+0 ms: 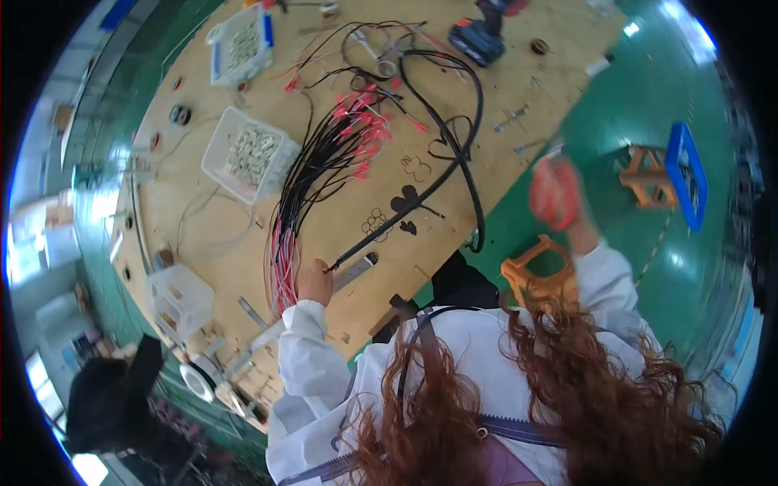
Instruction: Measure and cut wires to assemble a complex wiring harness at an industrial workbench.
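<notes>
A wooden workbench (454, 162) carries a long bundle of thin red and black wires (324, 162) with red end sleeves fanned out at the far end. A thick black cable (454, 138) loops beside it, and its near end lies by my left hand. My left hand (314, 279) rests on the near end of the wire bundle, fingers closed around it. My right hand (555, 194) is raised off the bench over the green floor; it is reddish and blurred, so its grip cannot be read. My hair and white sleeves fill the lower part of the view.
Two white bins of small parts (251, 154) (241, 44) and an empty clear bin (180, 298) stand on the bench. A cordless drill (482, 32) lies at the far edge. An orange stool (535, 271) and a blue crate (687, 174) stand on the floor. A person in black (113, 397) is at the lower left.
</notes>
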{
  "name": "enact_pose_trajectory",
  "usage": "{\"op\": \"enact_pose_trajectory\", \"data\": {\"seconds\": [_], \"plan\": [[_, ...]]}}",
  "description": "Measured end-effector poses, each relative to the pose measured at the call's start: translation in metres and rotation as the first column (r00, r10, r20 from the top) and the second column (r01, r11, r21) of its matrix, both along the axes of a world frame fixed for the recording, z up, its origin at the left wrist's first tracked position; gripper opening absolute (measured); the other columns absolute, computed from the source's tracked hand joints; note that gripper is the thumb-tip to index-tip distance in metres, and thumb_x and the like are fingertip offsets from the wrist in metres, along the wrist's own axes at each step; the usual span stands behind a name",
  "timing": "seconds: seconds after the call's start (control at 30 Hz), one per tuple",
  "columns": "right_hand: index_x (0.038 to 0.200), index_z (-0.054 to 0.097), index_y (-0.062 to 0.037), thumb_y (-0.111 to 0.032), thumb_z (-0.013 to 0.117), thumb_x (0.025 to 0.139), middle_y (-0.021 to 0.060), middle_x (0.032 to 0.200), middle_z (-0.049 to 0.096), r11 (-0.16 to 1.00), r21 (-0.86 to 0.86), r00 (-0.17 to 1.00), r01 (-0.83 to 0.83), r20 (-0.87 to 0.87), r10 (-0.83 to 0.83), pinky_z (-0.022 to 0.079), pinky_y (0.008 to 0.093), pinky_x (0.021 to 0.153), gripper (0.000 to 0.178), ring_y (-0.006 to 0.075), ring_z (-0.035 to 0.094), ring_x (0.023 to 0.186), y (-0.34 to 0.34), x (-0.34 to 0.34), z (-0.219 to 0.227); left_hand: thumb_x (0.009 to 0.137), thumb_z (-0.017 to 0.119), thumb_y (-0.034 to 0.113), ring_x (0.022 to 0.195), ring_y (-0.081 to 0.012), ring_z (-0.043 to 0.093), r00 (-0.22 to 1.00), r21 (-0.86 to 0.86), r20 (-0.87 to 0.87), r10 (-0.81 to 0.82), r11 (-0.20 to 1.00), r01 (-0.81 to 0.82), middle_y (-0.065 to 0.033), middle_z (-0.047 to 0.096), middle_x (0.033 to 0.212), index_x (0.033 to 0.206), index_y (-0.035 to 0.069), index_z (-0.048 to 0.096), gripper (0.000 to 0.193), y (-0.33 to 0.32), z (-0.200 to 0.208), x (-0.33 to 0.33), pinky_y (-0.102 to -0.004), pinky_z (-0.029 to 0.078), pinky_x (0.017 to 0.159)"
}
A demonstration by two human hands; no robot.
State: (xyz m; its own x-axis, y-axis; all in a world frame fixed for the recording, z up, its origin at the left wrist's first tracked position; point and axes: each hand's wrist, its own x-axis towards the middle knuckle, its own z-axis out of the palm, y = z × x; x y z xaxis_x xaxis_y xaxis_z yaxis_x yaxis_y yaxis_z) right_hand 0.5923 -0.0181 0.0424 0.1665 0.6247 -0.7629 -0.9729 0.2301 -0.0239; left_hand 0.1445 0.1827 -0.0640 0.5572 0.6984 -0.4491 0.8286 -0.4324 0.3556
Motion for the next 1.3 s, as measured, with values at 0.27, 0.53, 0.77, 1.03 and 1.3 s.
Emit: {"op": "enact_pose_trajectory", "data": {"seconds": [0.27,0.53,0.77,1.03,1.3], "plan": [[0.101,0.039,-0.0017,-0.012,0.046,0.082,0.0063,0.061,0.052,0.784,-0.058,0.518,-0.618,0.719,0.462,0.040,0.0261,0.043,0.023,0.0142,0.049,0.046,0.009,-0.309,0.012,0.088,0.047,0.015,0.054,-0.0037,0.039,0.875,-0.759,0.303,0.377,0.650,-0.017,0.0034,0.047,0.065,0.093,0.001,0.057,0.018,0.003,0.077,0.002,-0.0178,0.031,0.048],[0.088,0.043,-0.0030,-0.030,0.049,0.086,0.0031,0.052,0.048,0.854,0.046,0.623,-0.517,0.705,0.339,0.036,0.0230,0.041,0.028,0.0105,0.047,0.044,-0.023,-0.387,0.045,0.089,0.042,0.012,0.069,-0.0084,0.047,0.669,-0.946,0.319,0.671,0.178,0.272,-0.0041,0.054,0.090,0.113,-0.003,0.047,0.029,-0.061,0.134,0.016,-0.0214,0.038,0.056],[0.080,0.045,-0.0048,-0.040,0.039,0.089,0.0031,0.048,0.046,0.910,-0.086,0.678,-0.405,0.640,0.362,0.034,0.0236,0.040,0.037,0.0112,0.044,0.041,-0.039,-0.405,0.062,0.089,0.042,0.012,0.084,-0.0145,0.056,0.641,-0.937,0.318,0.699,0.128,0.324,-0.0065,0.056,0.097,0.119,-0.002,0.043,0.033,-0.095,0.145,0.023,-0.0303,0.049,0.076],[0.082,0.045,-0.0036,-0.043,0.037,0.089,0.0033,0.049,0.046,0.935,-0.048,0.708,-0.352,0.640,0.300,0.033,0.0236,0.040,0.040,0.0119,0.044,0.042,-0.050,-0.407,0.060,0.089,0.041,0.013,0.083,-0.0147,0.057,0.676,-0.927,0.329,0.659,0.090,0.363,-0.0062,0.056,0.095,0.120,-0.001,0.041,0.033,-0.108,0.149,0.024,-0.0331,0.049,0.079],[0.086,0.046,-0.0031,-0.044,0.037,0.088,0.0039,0.050,0.047,0.932,-0.071,0.694,-0.357,0.647,0.315,0.033,0.0234,0.040,0.042,0.0120,0.044,0.041,-0.053,-0.410,0.052,0.089,0.041,0.011,0.084,-0.0149,0.056,0.634,-0.934,0.337,0.696,0.163,0.318,-0.0073,0.056,0.096,0.117,0.000,0.043,0.030,-0.116,0.147,0.023,-0.0343,0.047,0.082]]}}
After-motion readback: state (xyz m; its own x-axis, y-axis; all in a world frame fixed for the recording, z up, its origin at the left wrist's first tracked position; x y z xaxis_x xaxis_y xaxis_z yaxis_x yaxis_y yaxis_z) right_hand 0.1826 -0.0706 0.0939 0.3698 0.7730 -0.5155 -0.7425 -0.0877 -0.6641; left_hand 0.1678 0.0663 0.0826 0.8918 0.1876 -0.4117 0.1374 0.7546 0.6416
